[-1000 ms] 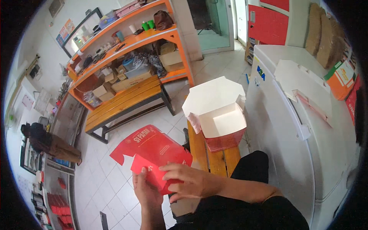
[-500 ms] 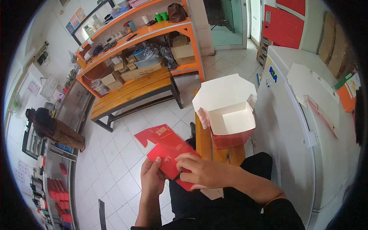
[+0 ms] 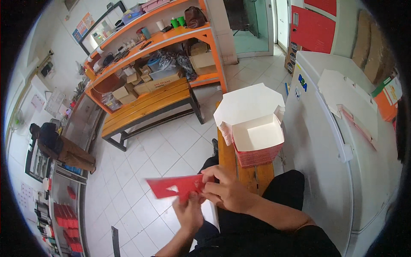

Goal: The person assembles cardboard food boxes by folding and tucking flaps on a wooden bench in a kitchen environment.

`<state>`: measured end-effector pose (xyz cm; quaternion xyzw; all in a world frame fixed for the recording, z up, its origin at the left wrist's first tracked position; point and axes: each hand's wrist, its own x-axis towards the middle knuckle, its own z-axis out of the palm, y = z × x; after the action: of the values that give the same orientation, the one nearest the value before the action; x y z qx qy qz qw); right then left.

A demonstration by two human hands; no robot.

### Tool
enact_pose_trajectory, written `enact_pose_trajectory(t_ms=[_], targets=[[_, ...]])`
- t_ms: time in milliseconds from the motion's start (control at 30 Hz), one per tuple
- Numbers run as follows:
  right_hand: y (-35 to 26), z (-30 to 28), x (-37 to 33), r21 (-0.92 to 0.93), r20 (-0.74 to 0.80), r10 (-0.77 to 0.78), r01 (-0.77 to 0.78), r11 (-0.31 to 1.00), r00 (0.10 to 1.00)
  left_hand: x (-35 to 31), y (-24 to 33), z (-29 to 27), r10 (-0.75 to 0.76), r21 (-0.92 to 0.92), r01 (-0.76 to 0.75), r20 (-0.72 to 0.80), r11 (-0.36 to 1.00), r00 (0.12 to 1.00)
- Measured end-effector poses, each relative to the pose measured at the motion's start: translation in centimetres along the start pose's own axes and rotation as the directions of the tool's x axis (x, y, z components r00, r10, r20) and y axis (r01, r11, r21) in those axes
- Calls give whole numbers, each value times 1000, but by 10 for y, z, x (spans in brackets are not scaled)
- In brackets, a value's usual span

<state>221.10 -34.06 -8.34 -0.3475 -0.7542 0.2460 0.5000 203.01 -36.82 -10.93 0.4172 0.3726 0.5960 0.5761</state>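
Note:
Between my hands is a red cardboard box piece (image 3: 169,187), partly folded, with a cut-out notch through which white shows. My left hand (image 3: 188,213) pinches its lower edge, thumb on top. At its right end, my right hand (image 3: 229,190) grips it with bent fingers. Just beyond, a stack of nested red boxes (image 3: 259,156) stands on a wooden bench (image 3: 246,176). The topmost one is white inside, and its white lid (image 3: 248,103) tilts up and back. My fingers hide the right part of the piece in my hands.
On the right stands a white chest freezer (image 3: 317,128) with flat white cardboard (image 3: 349,98) on top. A second wooden bench (image 3: 150,111) sits before an orange shelf unit (image 3: 156,45) loaded with cartons. At far left, a person (image 3: 64,147) stands by a counter; red boxes (image 3: 65,215) fill a shelf.
The red cardboard piece has turned from a slanted, spread position to nearly level, seen more edge-on. My left hand has moved right and lower, and my right hand has shifted slightly up.

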Motion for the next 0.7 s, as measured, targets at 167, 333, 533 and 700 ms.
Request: enact_pose_trajectory(t_ms=[167,333,533,700], targets=[[0,5,-2,-114,-29,-32,28,993,999,0,13,5,-12,287,11,3,958,1000],[18,-29,14,-158,42,-183,188,970,982,19,68,6,-477,832,190,100,521,873],[29,-5,3,125,390,59,-117,985,919,10,44,-36,-73,709,6,64,705,995],[29,5,2,134,350,88,-143,981,933,2,35,-45,101,718,-157,120,678,988]])
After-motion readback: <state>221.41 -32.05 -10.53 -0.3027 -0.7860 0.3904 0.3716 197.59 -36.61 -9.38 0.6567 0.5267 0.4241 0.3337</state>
